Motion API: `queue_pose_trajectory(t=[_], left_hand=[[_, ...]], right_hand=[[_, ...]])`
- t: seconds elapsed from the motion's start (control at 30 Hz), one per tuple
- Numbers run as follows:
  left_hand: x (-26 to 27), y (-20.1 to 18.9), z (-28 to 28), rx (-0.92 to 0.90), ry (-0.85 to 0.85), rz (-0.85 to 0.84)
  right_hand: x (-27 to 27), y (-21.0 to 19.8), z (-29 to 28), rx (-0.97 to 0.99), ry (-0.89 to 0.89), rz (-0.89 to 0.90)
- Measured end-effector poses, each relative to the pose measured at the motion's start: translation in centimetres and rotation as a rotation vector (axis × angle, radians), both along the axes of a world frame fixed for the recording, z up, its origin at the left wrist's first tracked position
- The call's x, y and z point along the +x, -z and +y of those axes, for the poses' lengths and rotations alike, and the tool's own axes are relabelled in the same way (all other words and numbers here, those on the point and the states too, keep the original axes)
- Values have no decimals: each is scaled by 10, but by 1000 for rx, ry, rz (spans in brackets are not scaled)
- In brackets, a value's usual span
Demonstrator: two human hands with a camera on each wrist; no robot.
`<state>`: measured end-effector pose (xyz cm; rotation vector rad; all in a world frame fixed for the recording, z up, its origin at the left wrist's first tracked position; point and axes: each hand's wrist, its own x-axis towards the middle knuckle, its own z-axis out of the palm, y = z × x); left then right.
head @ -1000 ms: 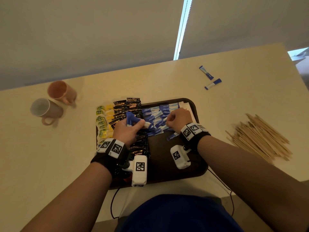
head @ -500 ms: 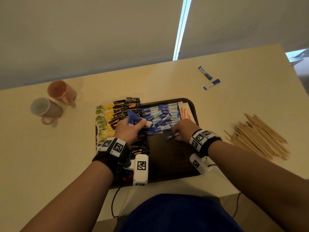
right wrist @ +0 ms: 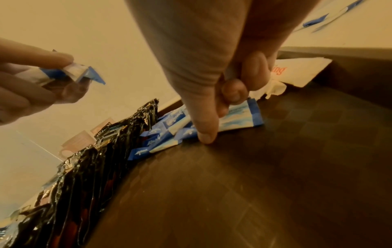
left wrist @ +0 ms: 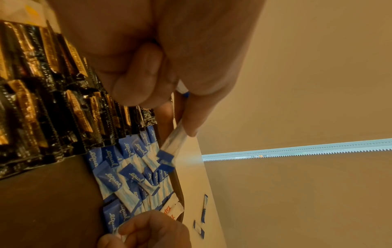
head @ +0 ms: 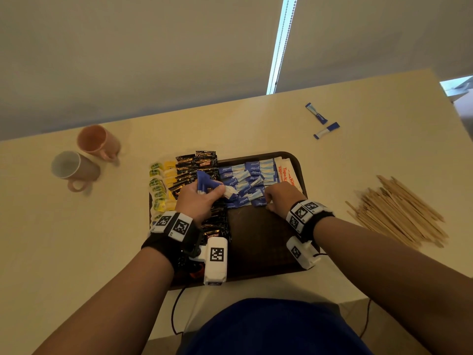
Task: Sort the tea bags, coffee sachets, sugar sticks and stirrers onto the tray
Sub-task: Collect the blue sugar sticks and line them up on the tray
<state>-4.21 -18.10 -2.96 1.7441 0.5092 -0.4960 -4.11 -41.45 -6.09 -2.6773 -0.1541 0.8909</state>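
A dark brown tray holds yellow tea bags at its left edge, black coffee sachets beside them, and blue-white sugar sticks in rows at the back. My left hand grips a small bundle of sugar sticks above the coffee sachets. My right hand is at the near right end of the sugar rows. Its curled fingers pinch one sugar stick that lies against the tray, and the thumb tip presses down beside it. The wooden stirrers lie piled on the table right of the tray.
Two loose sugar sticks lie on the table beyond the tray's far right corner. White sachets with orange print sit along the tray's right rim. A pink mug and a grey mug stand at the far left.
My right hand drew back to a stray sugar stick on the bare tray, then moved forward with it to the near end of the rows. The left hand has held its bundle almost still.
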Motion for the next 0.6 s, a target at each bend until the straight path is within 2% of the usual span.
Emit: queue_pose_trajectory(t=[0.1, 0.2, 0.3, 0.37, 0.47, 0.6], left_hand=[[0, -5, -3, -27, 4, 17], [0, -10, -8, -89, -4, 60], [1, -13, -14, -130, -15, 82], [2, -15, -17, -145, -8, 78], [3, -19, -19, -127, 20, 48], [3, -20, -19, -104, -6, 27]], right_hand=[[1, -6, 0, 78, 20, -13], [7, -22, 5, 361, 144, -112], [14, -39, 16, 659, 310, -21], [17, -45, 21, 783, 362, 61], [17, -49, 25, 838, 367, 101], [18, -45, 22, 788, 333, -55]])
